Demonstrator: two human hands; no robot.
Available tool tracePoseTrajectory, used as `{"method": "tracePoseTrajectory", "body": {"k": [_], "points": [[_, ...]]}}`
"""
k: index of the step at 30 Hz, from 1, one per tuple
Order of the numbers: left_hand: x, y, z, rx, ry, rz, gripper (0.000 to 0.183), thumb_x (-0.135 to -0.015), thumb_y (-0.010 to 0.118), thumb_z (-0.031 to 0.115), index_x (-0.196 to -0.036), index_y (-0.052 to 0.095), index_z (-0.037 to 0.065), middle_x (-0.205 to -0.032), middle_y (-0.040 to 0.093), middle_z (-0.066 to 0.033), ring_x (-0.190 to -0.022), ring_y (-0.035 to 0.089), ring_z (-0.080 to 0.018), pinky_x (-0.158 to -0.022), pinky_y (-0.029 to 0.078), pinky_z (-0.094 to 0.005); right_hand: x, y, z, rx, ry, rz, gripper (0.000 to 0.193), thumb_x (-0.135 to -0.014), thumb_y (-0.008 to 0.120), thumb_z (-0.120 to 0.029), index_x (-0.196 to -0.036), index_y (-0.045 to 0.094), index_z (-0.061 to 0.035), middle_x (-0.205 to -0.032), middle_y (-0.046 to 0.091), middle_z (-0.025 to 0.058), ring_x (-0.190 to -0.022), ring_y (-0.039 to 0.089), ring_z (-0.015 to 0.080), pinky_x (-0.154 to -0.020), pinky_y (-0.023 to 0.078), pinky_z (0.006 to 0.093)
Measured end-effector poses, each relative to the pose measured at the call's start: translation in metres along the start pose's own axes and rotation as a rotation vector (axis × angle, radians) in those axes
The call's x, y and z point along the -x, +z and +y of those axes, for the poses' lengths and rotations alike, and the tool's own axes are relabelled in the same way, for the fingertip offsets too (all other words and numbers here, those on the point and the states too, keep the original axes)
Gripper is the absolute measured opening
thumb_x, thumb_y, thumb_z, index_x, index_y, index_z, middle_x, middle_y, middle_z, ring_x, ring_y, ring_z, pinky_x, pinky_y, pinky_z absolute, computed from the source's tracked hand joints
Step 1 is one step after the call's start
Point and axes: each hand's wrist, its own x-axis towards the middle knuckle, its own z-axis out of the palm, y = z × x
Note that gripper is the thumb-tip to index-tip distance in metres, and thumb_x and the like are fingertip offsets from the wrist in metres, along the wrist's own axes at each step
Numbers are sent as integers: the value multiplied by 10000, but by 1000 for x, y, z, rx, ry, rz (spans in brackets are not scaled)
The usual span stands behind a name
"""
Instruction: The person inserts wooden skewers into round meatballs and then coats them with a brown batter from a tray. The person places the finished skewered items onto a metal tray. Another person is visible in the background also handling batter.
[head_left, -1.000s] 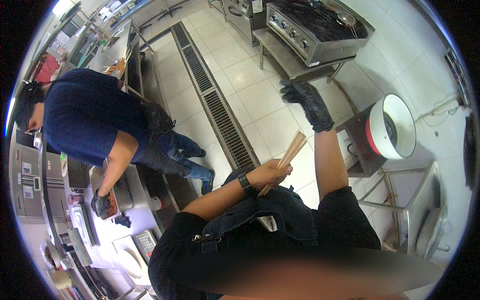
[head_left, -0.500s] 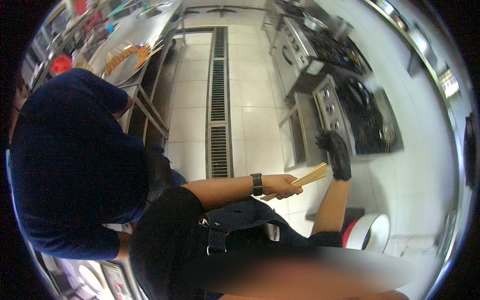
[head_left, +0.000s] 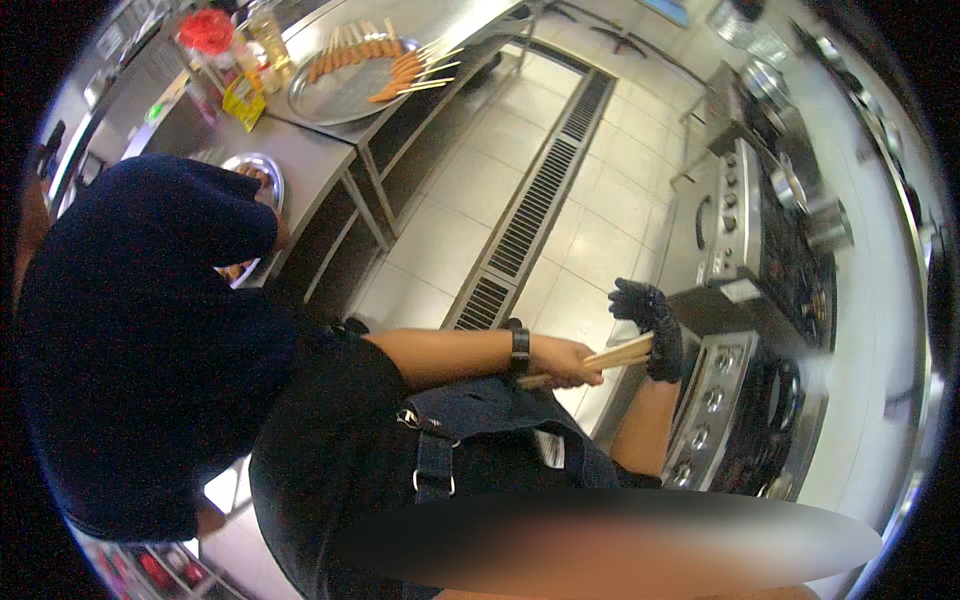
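Note:
My left hand (head_left: 565, 360), bare with a black wristwatch, is closed around a bundle of thin wooden sticks (head_left: 620, 353) held roughly level in front of my dark apron. My right hand (head_left: 652, 318) wears a black glove and sits at the far ends of the sticks. Its fingers are loosely spread and the stick tips rest against its palm. Both hands hover beside the front edge of a steel stove (head_left: 720, 400) with a row of knobs.
A co-worker in a dark blue shirt (head_left: 140, 330) bends over a steel counter (head_left: 310, 150) at my left. A round tray of skewered sausages (head_left: 350, 75) lies further along it. A long floor drain grate (head_left: 540, 210) runs down the tiled aisle. Pots stand on the burners at right.
My gloved right hand has come down from a raised position to the ends of the sticks. My view has swung, so the counter is now top left and the stove right.

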Motion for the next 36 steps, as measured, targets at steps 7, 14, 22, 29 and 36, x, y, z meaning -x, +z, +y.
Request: {"method": "tracePoseTrajectory", "body": {"k": [7,14,22,29,36], "points": [[24,-133,87,84,165,299,346,-892,602,395,-761,483,98,-608,435,53,-503,413,-56,-426,341,-235,-238,10,-38,176,190,-573,465,-933,438,-356,-1180,564,17,-1102,634,159,-941,626,241,-852,482,351],[65,-196,97,400,511,748,339,-895,593,426,-861,462,115,-628,431,63,-509,387,-46,-412,321,-220,-383,60,-30,132,-293,-415,322,-938,465,-234,-1145,596,-25,-1028,645,79,-917,599,167,-836,477,297],[218,-311,55,711,747,1707,171,-915,555,241,-878,465,100,-594,396,42,-440,369,-85,-395,355,-235,-471,155,6,6,156,-386,303,-920,522,-223,-1102,606,5,-880,643,94,-776,602,150,-712,500,269],[322,-378,-23,691,582,2157,182,-861,531,178,-966,477,40,-673,510,-59,-526,512,-168,-460,430,-325,-496,244,34,141,319,-722,354,-910,541,-321,-1077,625,-19,-903,655,101,-800,625,172,-727,509,296],[362,-406,-36,16,-148,2478,171,-832,506,89,-920,494,-57,-878,595,-309,-840,589,-456,-741,480,-499,-540,305,39,239,376,-916,334,-910,550,-306,-1069,629,-23,-897,648,96,-805,631,178,-732,514,298]]}}
